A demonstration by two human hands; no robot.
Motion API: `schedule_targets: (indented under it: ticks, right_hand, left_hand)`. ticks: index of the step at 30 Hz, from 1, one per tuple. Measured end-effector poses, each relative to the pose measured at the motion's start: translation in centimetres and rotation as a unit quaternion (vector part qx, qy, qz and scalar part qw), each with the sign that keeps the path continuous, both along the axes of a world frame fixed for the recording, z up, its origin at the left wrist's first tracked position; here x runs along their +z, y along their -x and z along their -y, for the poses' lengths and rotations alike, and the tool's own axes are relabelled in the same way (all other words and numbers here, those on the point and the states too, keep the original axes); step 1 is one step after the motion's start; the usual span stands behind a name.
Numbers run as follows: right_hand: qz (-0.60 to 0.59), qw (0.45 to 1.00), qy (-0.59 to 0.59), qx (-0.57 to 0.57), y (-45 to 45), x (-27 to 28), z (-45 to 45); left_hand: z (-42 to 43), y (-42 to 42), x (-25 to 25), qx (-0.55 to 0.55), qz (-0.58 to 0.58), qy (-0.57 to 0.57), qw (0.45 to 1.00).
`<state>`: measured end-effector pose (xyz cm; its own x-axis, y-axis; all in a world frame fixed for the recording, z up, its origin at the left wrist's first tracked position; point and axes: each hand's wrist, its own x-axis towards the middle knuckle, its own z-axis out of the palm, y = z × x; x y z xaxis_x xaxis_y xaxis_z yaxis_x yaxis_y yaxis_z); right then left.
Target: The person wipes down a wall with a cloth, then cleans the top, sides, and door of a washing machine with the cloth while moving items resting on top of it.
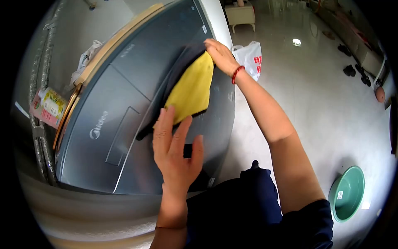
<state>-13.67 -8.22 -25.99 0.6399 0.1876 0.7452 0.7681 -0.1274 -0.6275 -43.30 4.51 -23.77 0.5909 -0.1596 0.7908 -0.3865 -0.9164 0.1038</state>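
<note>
A smooth, metallic grey finish with a soft sheen is shown by the appliance (153, 54), while a matt, napped surface is presented by the yellow-and-dark cloth (190, 85). Light is mirrored in the glossy floor (290, 62). Smooth plastic is seen in the green basin (350, 193), thin crinkled plastic in the white bag (248, 58), and wrinkled silvery wrapping on the pipes (48, 45).

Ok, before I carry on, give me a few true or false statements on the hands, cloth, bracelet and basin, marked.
1. The right hand holds the yellow and dark cloth. True.
2. The left hand is clenched in a fist. False: its fingers are extended, by the cloth's lower part.
3. The red bracelet is on the left wrist. False: it is on the right.
4. The green basin is on the floor. True.
</note>
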Motion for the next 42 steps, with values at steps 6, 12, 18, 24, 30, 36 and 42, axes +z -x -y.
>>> schedule_targets:
  ticks: [6,12,18,24,30,36,42]
  right_hand:
    - [-0.104,0.989,0.082,0.061,-0.5,0.2,1.7]
    - [-0.169,0.981,-0.05,0.082,-4.7,-3.4,1.6]
    - [-0.332,0.917,-0.193,0.111,-7.9,-11.7,2.8]
    - [-0.147,0.974,-0.117,0.128,-11.8,-30.9,1.9]
    - [-0.128,0.922,0.344,-0.122,3.8,-28.7,0.5]
    - [-0.161,0.882,0.408,-0.171,12.1,-20.8,-3.2]
    - [0.138,0.982,-0.072,-0.111,15.7,-7.0,-6.6]
  left_hand:
    - [-0.6,-0.5,-1.2,0.016,-0.002,-0.011,1.0]
    - [0.3,-0.4,-1.2,0.027,-0.025,0.04,0.999]
    - [0.1,-0.8,-1.5,0.033,-0.023,0.023,0.999]
    - [0.0,-0.6,-2.3,0.042,-0.018,0.013,0.999]
    - [0.3,-0.9,-2.0,0.049,-0.019,-0.011,0.999]
    - [0.4,-0.5,-1.6,0.043,-0.02,0.012,0.999]
    - [-0.2,-0.3,-1.5,0.005,-0.003,0.007,1.0]
